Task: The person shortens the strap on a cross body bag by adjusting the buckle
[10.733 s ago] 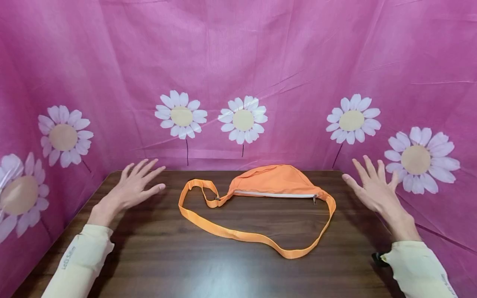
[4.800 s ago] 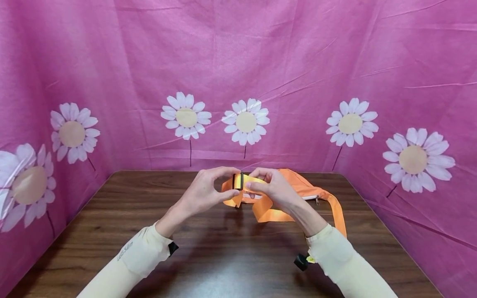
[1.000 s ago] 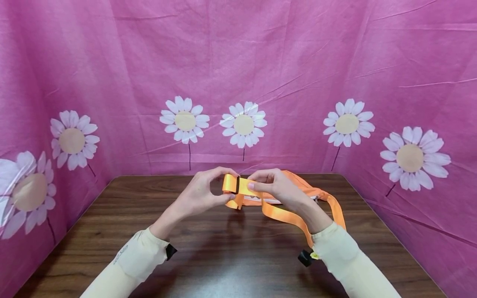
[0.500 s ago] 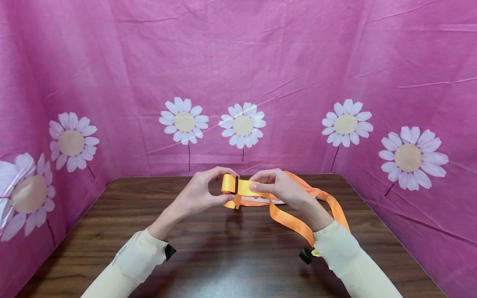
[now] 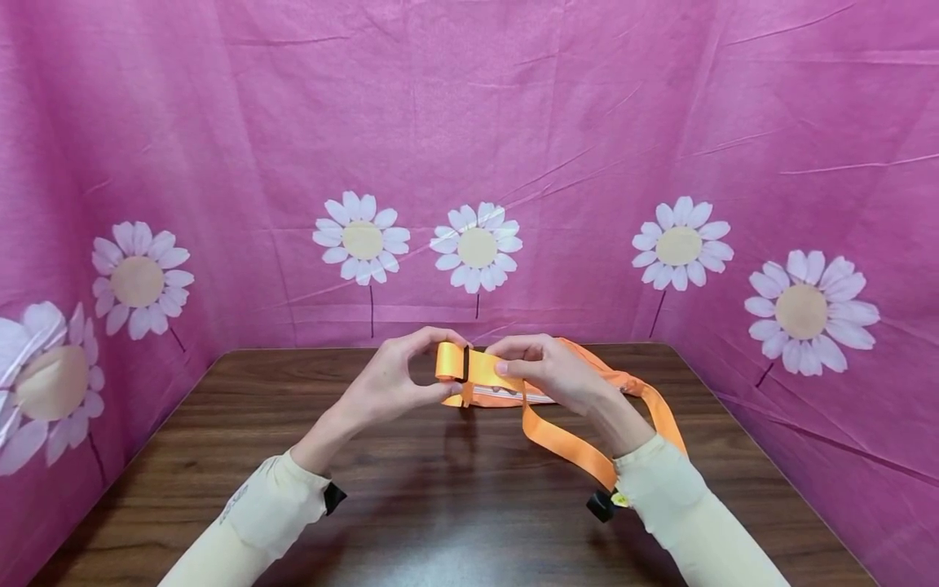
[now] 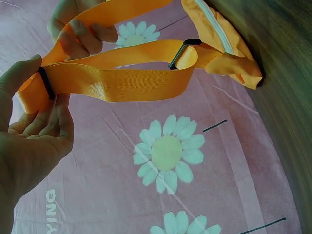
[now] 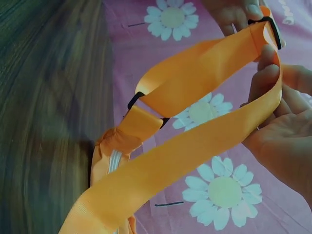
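An orange waist bag [image 6: 243, 48] with a white zipper stands at the back of the table, partly behind my right hand. Its webbing strap [image 5: 568, 444] is raised in front. My left hand [image 5: 381, 383] pinches a black slider buckle [image 5: 465, 364] by its top and bottom edges, thumb below. A short loop of strap [image 5: 449, 361] sticks out left of the buckle. Just right of it, my right hand [image 5: 561, 375] pinches the strap between thumb and fingers. In the right wrist view, the folded strap runs through a second black ring [image 7: 137, 100] beside the bag.
The dark wooden table [image 5: 411, 505] lies under both forearms. A pink curtain [image 5: 440, 106] printed with daisies closes off the back and sides. Small black devices [image 5: 601, 505] sit at both wrists.
Both hands lay spread beside the flat bag at first, then took hold of strap and buckle. The loop left of the buckle has since grown. In the last second the right hand shifts slightly.
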`<state>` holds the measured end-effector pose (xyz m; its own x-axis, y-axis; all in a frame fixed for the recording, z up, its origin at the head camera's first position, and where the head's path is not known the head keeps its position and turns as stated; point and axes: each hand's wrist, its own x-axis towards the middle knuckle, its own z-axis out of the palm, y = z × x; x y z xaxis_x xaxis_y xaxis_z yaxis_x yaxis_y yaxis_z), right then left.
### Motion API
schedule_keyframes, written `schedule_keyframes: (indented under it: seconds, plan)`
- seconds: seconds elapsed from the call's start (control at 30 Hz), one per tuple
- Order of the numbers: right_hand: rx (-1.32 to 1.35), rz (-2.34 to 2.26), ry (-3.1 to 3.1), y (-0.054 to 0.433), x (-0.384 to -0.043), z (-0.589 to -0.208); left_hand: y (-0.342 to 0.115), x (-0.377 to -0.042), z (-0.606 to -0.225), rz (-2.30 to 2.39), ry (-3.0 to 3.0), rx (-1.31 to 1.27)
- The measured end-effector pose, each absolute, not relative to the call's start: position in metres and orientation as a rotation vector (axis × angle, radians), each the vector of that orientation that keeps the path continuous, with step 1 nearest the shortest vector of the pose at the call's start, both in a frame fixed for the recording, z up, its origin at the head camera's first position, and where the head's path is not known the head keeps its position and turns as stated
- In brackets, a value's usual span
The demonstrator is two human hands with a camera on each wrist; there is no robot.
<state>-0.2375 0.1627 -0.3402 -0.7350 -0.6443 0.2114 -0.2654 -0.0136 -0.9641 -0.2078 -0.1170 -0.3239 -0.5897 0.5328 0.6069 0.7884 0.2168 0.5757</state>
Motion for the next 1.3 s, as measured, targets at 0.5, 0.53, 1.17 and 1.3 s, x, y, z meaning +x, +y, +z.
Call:
schedule_keyframes:
  seconds: [0.5, 0.53, 1.17, 1.3]
  plan:
    - [-0.923, -1.823, 1.996, 0.151, -0.227, -0.333, -0.116, -0.211, -0.327, -1.309, -2.245, -1.282]
    - [-0.915, -1.824, 1.997, 0.15, -0.227, -0.332, -0.116, -0.211, -0.328, -1.315, -2.246, -1.286]
    - [-0.868, -1.795, 2.174, 0.145, -0.227, -0.327, -0.12, -0.216, -0.327, -1.398, -2.265, -1.152]
    - [-0.871, -1.767, 2.178, 0.143, -0.225, -0.326, -0.12, -0.215, -0.327, -1.346, -2.278, -1.182]
